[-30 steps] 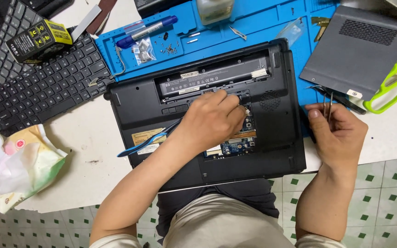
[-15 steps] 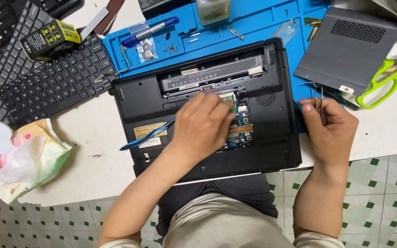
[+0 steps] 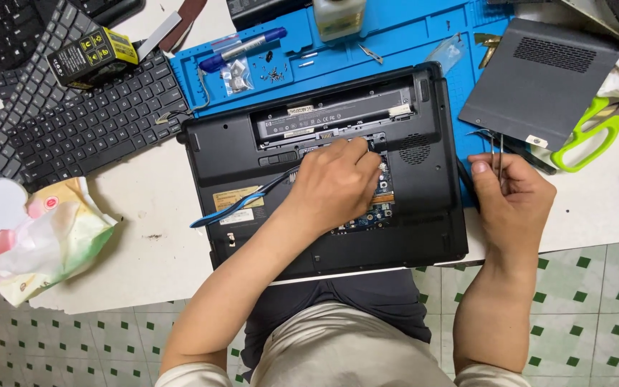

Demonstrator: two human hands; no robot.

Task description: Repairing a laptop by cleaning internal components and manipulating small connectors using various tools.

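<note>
Since the picture from a second before, the left hand [image 3: 334, 183] had slid up the black laptop [image 3: 324, 172], from the middle of the open hole to its top edge, just under the long battery slot [image 3: 334, 118]. The right hand [image 3: 510, 197] had lifted a little and stayed beside the laptop's right side.

The laptop lay upside down in the middle of the bench [image 3: 159, 244], partly on a blue mat [image 3: 395, 43]. Its bottom cover [image 3: 539, 79], a flat grey plate, was already off and lay to the right. Tiny screws [image 3: 275, 73] sat loose on the mat. The green board inside [image 3: 375, 208] showed in the open hole. So the opening part looked done, and the work inside looked like it was in the middle. Nothing was put back yet.

The left hand's grip was curled down over the inside parts, with a blue-handled tool [image 3: 241, 206] sticking out from under it. I could not tell if the fingers were pinching anything. The right hand's grip was clenched around thin metal tweezers [image 3: 497, 147], held pointing up.

The bench was white and crowded. Loose black keyboards [image 3: 80, 122] lay at the left, with a small yellow and black box [image 3: 93, 56] on top. A blue pen [image 3: 241, 49], green scissors [image 3: 592, 136] and a crumpled packet [image 3: 44, 244] lay about. The floor below had white tiles with little green squares [image 3: 582, 315].
</note>
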